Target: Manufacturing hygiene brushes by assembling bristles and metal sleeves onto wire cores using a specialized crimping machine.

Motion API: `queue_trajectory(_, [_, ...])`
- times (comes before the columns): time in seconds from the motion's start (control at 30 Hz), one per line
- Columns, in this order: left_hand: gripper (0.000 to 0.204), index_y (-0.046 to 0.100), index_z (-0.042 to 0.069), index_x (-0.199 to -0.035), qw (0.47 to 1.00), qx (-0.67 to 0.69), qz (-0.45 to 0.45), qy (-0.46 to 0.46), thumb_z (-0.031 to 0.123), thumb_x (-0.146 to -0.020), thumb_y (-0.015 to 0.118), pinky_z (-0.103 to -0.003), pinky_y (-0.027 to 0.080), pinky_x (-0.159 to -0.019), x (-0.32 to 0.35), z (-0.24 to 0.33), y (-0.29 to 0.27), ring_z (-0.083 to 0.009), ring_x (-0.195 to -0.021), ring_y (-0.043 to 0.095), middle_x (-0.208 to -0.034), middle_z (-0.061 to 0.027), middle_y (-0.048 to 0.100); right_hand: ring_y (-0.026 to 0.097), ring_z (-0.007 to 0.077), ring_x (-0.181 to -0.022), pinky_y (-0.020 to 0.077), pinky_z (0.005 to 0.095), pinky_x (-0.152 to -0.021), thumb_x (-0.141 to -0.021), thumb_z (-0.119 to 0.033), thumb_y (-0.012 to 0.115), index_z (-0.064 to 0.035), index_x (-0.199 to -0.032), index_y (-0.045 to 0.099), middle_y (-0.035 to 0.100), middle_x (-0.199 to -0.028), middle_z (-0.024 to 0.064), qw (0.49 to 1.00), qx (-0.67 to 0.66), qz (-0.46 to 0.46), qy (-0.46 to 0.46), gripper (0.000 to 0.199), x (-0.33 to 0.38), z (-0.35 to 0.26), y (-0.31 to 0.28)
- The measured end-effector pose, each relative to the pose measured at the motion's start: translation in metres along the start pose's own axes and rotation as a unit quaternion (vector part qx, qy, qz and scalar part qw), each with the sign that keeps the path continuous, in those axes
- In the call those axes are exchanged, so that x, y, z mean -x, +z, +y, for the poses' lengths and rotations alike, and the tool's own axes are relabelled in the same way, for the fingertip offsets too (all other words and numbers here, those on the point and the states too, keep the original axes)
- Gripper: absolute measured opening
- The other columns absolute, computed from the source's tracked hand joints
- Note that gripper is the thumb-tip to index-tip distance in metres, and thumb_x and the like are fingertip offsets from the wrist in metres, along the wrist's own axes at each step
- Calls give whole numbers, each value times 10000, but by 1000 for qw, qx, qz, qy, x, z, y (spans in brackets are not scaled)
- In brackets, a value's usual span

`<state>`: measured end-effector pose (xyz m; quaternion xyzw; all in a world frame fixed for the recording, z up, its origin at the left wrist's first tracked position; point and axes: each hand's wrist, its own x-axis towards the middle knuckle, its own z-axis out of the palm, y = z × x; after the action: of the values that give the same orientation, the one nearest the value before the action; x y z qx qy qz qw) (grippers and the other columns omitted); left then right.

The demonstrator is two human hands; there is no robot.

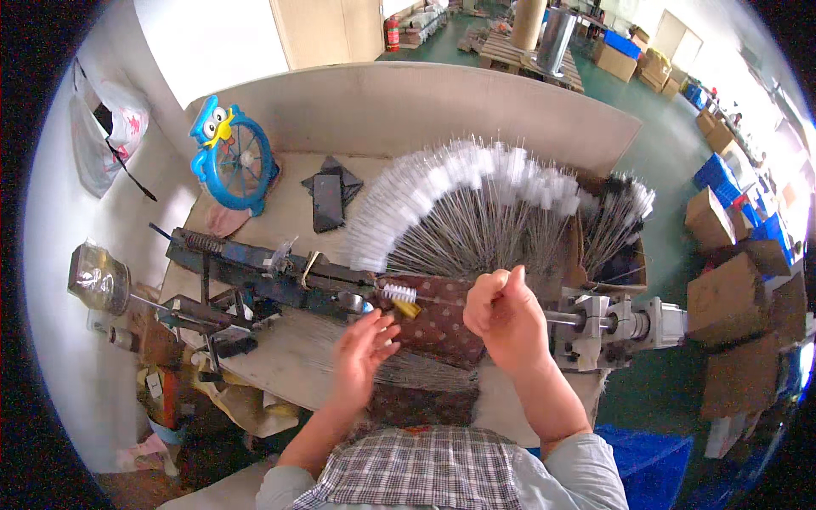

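A small white-bristled brush on a thin wire stem lies at the right end of the dark bench machine. The faint stem runs right, toward my right hand, whose fingers are closed around its end as far as I can see. Just below the brush is a yellow piece. My left hand is close under the machine's end, fingers apart and holding nothing. A brown dotted cloth spreads between my hands. Loose thin wires lie along the near side of the table.
A big fan of white-tipped wire brushes fills the table's back middle, beside a box of darker brushes. At the right sits a metal motor unit. A blue toy-shaped fan and a phone are at back left.
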<state>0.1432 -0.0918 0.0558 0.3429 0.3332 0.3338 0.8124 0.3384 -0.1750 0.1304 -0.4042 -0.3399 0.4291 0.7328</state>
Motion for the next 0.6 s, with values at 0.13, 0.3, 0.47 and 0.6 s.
queue_trajectory(0.13, [198, 576, 58, -977, 977, 53, 204, 39, 223, -867, 578, -332, 474, -777, 8, 1, -95, -171, -902, 585, -923, -37, 619, 193, 101, -472, 188, 252, -406, -946, -500, 319, -114, -577, 379, 255, -519, -18, 923, -351, -1, 158, 537, 1, -9, 5])
queue_trajectory(0.3, [242, 564, 92, -847, 907, 221, 343, 104, 329, -845, 618, -237, 432, -489, 30, 33, -197, -139, -620, 536, -738, -26, 575, 204, 95, -447, 165, 252, -369, -942, -513, 315, -124, -535, 342, 258, -484, -27, 849, -512, -80, 104, 564, 9, -4, 7])
queue_trajectory(0.47, [396, 553, 102, -869, 862, 37, 444, 243, 473, -780, 659, -220, 404, -527, 42, 71, -329, -116, -611, 488, -697, 2, 510, 347, 145, -599, 335, 293, -573, -907, -598, 292, -127, -588, 419, 383, -595, 1, 880, -454, 18, 135, 583, 11, -18, 43])
queue_trajectory(0.6, [409, 558, 103, -941, 808, 30, 546, 220, 472, -788, 644, -225, 399, -610, 41, 102, -317, -105, -689, 502, -755, 15, 528, 344, 203, -765, 285, 384, -842, -852, -701, 238, -133, -621, 433, 425, -719, 17, 952, -274, -125, 54, 643, 30, -14, 34])
